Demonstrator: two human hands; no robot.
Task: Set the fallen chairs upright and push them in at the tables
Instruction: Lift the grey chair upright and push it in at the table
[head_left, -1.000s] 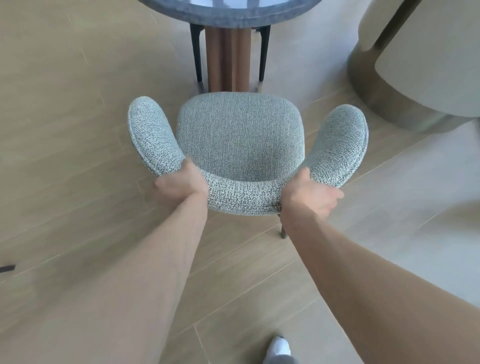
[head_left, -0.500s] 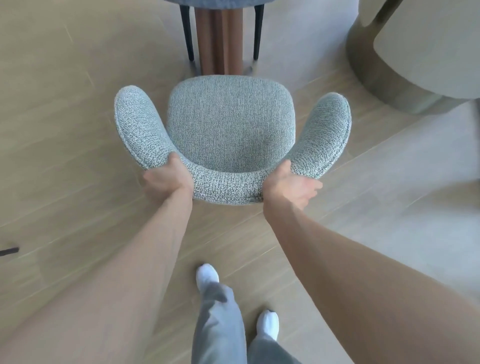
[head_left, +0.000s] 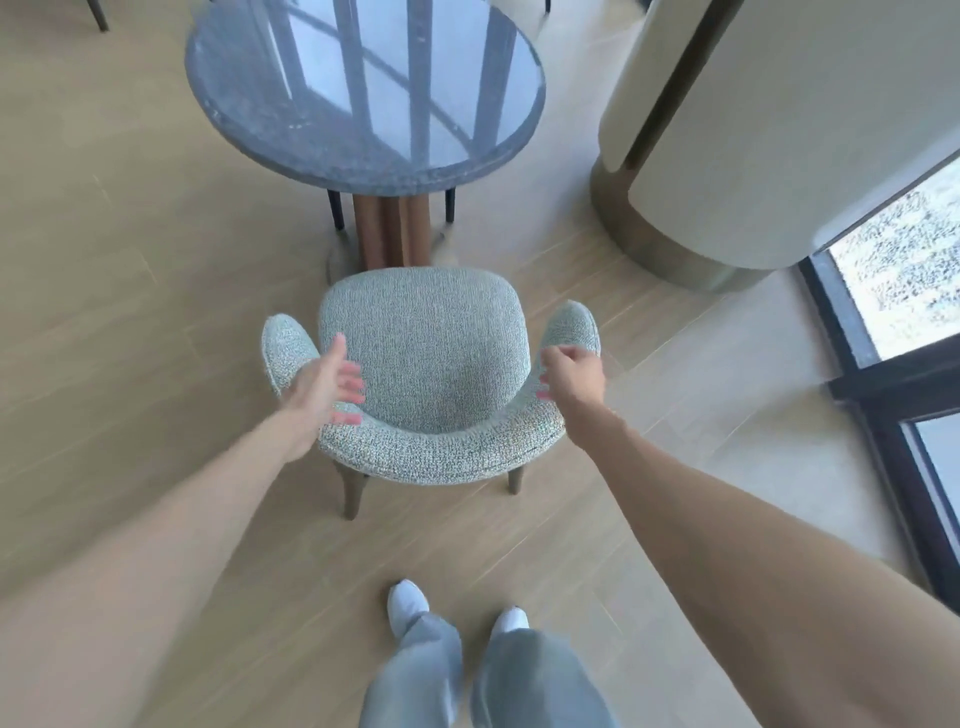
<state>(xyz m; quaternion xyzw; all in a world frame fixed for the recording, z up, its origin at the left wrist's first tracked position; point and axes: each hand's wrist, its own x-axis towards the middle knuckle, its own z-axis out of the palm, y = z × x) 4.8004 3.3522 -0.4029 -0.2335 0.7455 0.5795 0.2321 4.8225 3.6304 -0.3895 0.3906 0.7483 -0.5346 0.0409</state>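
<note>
Both hands off the backrest now, left hand (head_left: 324, 387) & right hand (head_left: 571, 374) w/ fingers loose, holding nothing; grey speckled fabric armchair (head_left: 423, 364) upright, near round dark glass-topped counter (head_left: 363, 88), prob. not fully pushed in

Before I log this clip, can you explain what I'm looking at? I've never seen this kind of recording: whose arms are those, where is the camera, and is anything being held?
There is no machine here. A person wears a wide-angle camera on the head, looking forward and down, so the arms are their own. The left hand and right hand hover over the chair, fingers loose, holding nothing. The chair stands upright on the floor, facing the round table, seat short of the tabletop. Below are the person's white shoes.
</note>
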